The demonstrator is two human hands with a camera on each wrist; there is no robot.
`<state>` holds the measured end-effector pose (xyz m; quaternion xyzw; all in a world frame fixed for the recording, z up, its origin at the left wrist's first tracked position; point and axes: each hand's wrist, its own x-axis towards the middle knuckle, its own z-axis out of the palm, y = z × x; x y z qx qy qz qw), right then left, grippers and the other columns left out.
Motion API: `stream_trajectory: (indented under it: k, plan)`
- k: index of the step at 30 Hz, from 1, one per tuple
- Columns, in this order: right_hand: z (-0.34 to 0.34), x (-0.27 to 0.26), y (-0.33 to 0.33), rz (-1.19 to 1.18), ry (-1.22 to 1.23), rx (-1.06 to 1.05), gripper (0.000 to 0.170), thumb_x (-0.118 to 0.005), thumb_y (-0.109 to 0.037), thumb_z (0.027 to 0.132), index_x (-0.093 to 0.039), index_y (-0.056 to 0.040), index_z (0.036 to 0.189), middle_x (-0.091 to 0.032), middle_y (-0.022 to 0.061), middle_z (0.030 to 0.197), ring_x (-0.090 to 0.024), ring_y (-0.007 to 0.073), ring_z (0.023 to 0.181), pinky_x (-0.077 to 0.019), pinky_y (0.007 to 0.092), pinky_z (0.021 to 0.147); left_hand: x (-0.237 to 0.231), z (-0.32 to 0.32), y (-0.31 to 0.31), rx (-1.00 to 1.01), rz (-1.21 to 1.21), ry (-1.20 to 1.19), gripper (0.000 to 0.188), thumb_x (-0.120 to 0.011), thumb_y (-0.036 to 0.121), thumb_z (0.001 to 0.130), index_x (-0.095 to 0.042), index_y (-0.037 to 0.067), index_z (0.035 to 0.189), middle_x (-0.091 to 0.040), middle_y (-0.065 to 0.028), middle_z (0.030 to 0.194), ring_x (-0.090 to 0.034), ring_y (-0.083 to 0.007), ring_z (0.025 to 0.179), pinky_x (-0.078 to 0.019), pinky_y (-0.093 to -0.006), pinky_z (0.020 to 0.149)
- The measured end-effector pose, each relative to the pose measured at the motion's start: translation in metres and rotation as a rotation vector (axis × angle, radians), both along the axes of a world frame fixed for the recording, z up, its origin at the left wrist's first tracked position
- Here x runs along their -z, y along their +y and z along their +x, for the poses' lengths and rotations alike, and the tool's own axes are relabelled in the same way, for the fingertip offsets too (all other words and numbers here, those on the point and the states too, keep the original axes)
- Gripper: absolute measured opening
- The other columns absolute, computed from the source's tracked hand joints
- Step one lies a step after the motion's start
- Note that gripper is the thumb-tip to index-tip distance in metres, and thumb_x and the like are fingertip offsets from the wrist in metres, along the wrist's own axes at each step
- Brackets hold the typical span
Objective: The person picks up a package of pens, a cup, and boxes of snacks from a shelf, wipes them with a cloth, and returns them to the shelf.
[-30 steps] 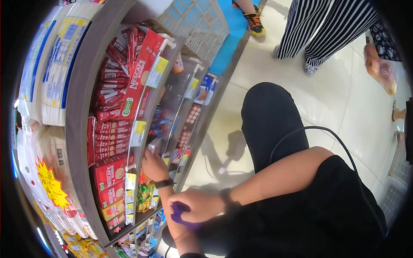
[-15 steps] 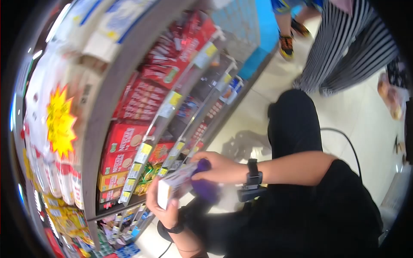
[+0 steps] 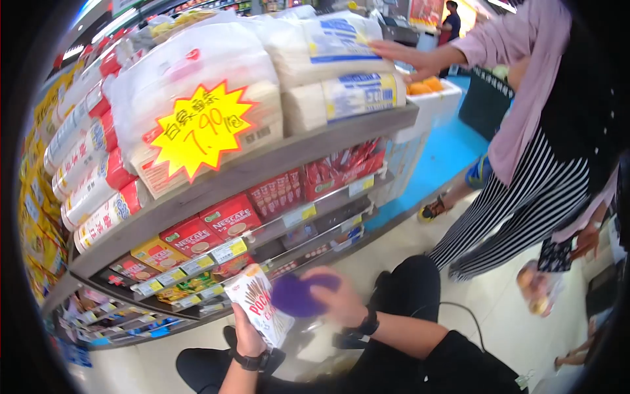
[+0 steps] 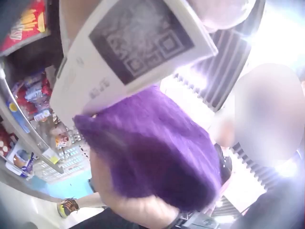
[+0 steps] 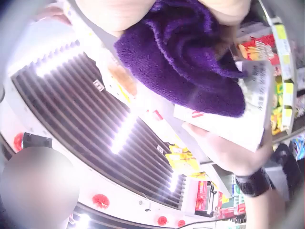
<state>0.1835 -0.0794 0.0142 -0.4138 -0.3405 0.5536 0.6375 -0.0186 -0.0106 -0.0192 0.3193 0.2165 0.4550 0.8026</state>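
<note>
In the head view my left hand point(image 3: 249, 336) grips a white Pocky box point(image 3: 260, 303) with red lettering, tilted, its front facing up. My right hand point(image 3: 341, 301) holds a purple cloth point(image 3: 298, 295) against the box's right side. The left wrist view shows a dark panel with a QR code on the box point(image 4: 76, 90), and the purple cloth point(image 4: 157, 143) covers its lower edge. In the right wrist view the bunched purple cloth point(image 5: 186, 62) hangs from the fingers of my right hand and overlaps the box point(image 5: 252, 119).
A shelf unit point(image 3: 262, 157) stands ahead, with red Nescafe boxes point(image 3: 231, 215) and snack packs on its tiers. White packages with a yellow price star point(image 3: 202, 128) lie on top. At the right stands a person in striped trousers point(image 3: 518, 190), a hand on the packages.
A second ago my left hand was at a lower shelf tier; it has come back holding the Pocky box. My right hand has brought the cloth to the box. The head view has swung upward.
</note>
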Motion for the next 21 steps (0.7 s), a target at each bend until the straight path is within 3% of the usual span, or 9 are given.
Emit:
stream_trajectory:
  k: [2, 4, 6, 9, 11, 12, 14, 16, 21]
  plan:
    - [0.002, -0.014, 0.011, 0.525, -0.595, 0.030, 0.041, -0.078, -0.004, 0.077, -0.063, -0.0085, 0.115, -0.049, 0.0190, 0.138, -0.049, 0.0368, 0.129, -0.0405, 0.0423, 0.107, -0.011, 0.005, -0.015, 0.147, 0.015, 0.017, 0.076, -0.026, 0.064, 0.102, -0.030, 0.007, 0.153, -0.047, -0.0139, 0.145, -0.050, -0.0276, 0.131, -0.0416, -0.0443, 0.109]
    - [-0.013, -0.013, 0.019, 0.635, -1.045, 0.053, 0.062, -0.078, -0.007, 0.073, -0.057, -0.0101, 0.131, -0.039, 0.0181, 0.152, -0.030, 0.0420, 0.144, -0.0295, 0.0505, 0.116, -0.003, 0.016, -0.028, 0.155, -0.038, 0.010, 0.075, -0.024, 0.065, 0.102, -0.031, 0.009, 0.152, -0.047, -0.0132, 0.147, -0.050, -0.0274, 0.132, -0.0420, -0.0445, 0.109]
    - [-0.033, -0.002, 0.012, 0.477, -0.865, -0.201, 0.075, -0.075, -0.004, 0.075, -0.048, -0.0080, 0.145, -0.037, 0.0166, 0.155, -0.028, 0.0406, 0.147, -0.0288, 0.0511, 0.117, -0.001, 0.014, -0.021, 0.174, -0.161, -0.081, 0.078, -0.024, 0.068, 0.100, -0.032, 0.011, 0.153, -0.046, -0.0121, 0.149, -0.046, -0.0286, 0.137, -0.0389, -0.0447, 0.113]
    - [-0.049, 0.016, 0.001, 0.793, -0.919, -0.529, 0.072, -0.068, 0.004, 0.071, -0.050, -0.0013, 0.140, -0.044, 0.0199, 0.149, -0.029, 0.0405, 0.146, -0.0276, 0.0540, 0.117, 0.021, -0.005, 0.001, 0.325, -0.235, -0.207, 0.085, -0.030, 0.076, 0.094, -0.039, 0.013, 0.150, -0.052, -0.0170, 0.141, -0.052, -0.0355, 0.129, -0.0438, -0.0521, 0.107]
    - [-0.050, 0.020, 0.003, 0.920, -1.026, -0.498, 0.073, -0.067, 0.005, 0.066, -0.052, -0.0009, 0.137, -0.044, 0.0198, 0.148, -0.030, 0.0427, 0.145, -0.0272, 0.0565, 0.117, 0.040, -0.003, -0.004, 0.423, -0.329, -0.225, 0.088, -0.032, 0.079, 0.091, -0.039, 0.015, 0.150, -0.051, -0.0173, 0.142, -0.051, -0.0409, 0.128, -0.0429, -0.0557, 0.106]
    - [-0.047, 0.022, 0.008, 0.922, -1.049, -0.457, 0.073, -0.066, 0.004, 0.065, -0.053, -0.0022, 0.137, -0.044, 0.0196, 0.149, -0.030, 0.0432, 0.145, -0.0269, 0.0572, 0.117, 0.046, -0.003, -0.011, 0.393, -0.385, -0.184, 0.083, -0.031, 0.074, 0.095, -0.036, 0.014, 0.151, -0.050, -0.0170, 0.143, -0.051, -0.0372, 0.130, -0.0429, -0.0529, 0.108]
    - [-0.034, 0.009, 0.019, 0.721, -1.257, -0.206, 0.072, -0.066, 0.002, 0.067, -0.051, -0.0066, 0.138, -0.041, 0.0204, 0.152, -0.029, 0.0445, 0.146, -0.0235, 0.0574, 0.119, 0.020, 0.007, -0.033, 0.274, -0.302, -0.024, 0.073, -0.032, 0.063, 0.102, -0.031, 0.009, 0.152, -0.047, -0.0163, 0.147, -0.051, -0.0285, 0.132, -0.0433, -0.0461, 0.110]
    - [-0.021, -0.003, 0.028, 0.487, -1.254, -0.064, 0.068, -0.069, -0.002, 0.070, -0.052, -0.0048, 0.135, -0.041, 0.0198, 0.153, -0.028, 0.0442, 0.146, -0.0210, 0.0571, 0.120, 0.018, 0.002, -0.036, 0.408, -0.382, -0.085, 0.066, -0.022, 0.056, 0.106, -0.030, 0.009, 0.152, -0.047, -0.0142, 0.147, -0.050, -0.0299, 0.132, -0.0425, -0.0467, 0.111]
    - [-0.032, 0.018, 0.020, 0.564, -1.113, -0.274, 0.062, -0.071, -0.001, 0.074, -0.054, -0.0034, 0.134, -0.040, 0.0193, 0.153, -0.027, 0.0425, 0.147, -0.0241, 0.0553, 0.119, 0.008, 0.000, -0.019, 0.205, -0.306, -0.038, 0.074, -0.026, 0.066, 0.101, -0.036, 0.011, 0.150, -0.049, -0.0143, 0.145, -0.054, -0.0311, 0.129, -0.0445, -0.0463, 0.109]
